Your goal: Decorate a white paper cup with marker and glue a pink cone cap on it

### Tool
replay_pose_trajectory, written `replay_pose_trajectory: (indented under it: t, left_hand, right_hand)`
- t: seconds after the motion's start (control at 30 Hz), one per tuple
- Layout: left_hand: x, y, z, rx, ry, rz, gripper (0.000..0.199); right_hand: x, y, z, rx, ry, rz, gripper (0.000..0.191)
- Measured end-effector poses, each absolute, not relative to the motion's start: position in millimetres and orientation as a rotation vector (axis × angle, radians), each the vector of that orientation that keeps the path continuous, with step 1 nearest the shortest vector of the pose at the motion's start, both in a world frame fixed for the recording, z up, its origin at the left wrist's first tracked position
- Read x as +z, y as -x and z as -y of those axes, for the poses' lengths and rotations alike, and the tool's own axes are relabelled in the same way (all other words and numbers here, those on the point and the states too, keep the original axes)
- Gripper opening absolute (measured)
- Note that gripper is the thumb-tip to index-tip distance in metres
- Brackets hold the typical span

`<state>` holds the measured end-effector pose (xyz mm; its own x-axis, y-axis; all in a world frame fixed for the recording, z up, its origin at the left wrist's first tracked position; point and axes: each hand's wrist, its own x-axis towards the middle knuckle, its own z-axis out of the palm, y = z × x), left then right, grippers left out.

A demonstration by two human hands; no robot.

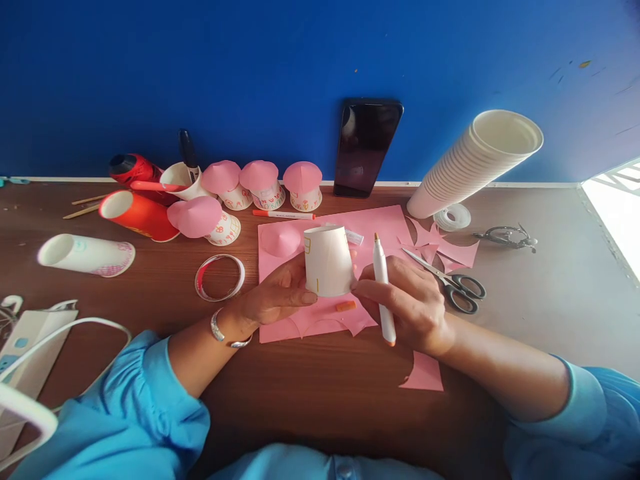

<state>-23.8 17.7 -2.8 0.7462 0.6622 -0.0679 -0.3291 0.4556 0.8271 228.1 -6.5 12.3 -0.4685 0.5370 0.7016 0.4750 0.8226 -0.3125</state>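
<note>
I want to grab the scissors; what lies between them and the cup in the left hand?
In the head view: the right hand, holding a white marker, with pink paper behind.

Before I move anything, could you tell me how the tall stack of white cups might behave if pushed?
The stack of white cups would probably tip rather than slide if pushed near its top, being tall on a narrow base. It looks light for its size, as the walls seem thin.
</note>
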Motion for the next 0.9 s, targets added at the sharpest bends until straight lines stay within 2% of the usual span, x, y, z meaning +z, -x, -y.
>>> replay_pose_trajectory:
  t: [0.17, 0.3, 0.43, 0.6, 0.73, 0.9]
  left_hand:
    - [0, 16, -13, 0.629, -1.010, -0.469, 0.072]
    - [-2, 14, -11, 0.663, -1.106, -0.634, 0.062]
    - [-3, 15, -12, 0.782, -1.184, -0.728, 0.055]
    - [2, 13, -11, 0.808, -1.251, -0.800, 0.058]
    - [3, 13, -12, 0.796, -1.300, -0.813, 0.057]
    - [5, 13, -13, 0.772, -1.243, -0.821, 0.064]
  right_hand:
    - [10, -226, 10, 0.040, 0.718, 2.161, 0.022]
    - [9, -222, 11, 0.043, 0.673, 2.197, 0.020]
    - [13, -226, 11, 0.124, 0.655, 2.158, 0.033]
    - [29, -229, 19, 0.143, 0.684, 2.136, 0.044]
    - [38, -225, 26, 0.342, 0.607, 2.118, 0.026]
    - [35, -219, 23, 0.304, 0.559, 2.074, 0.006]
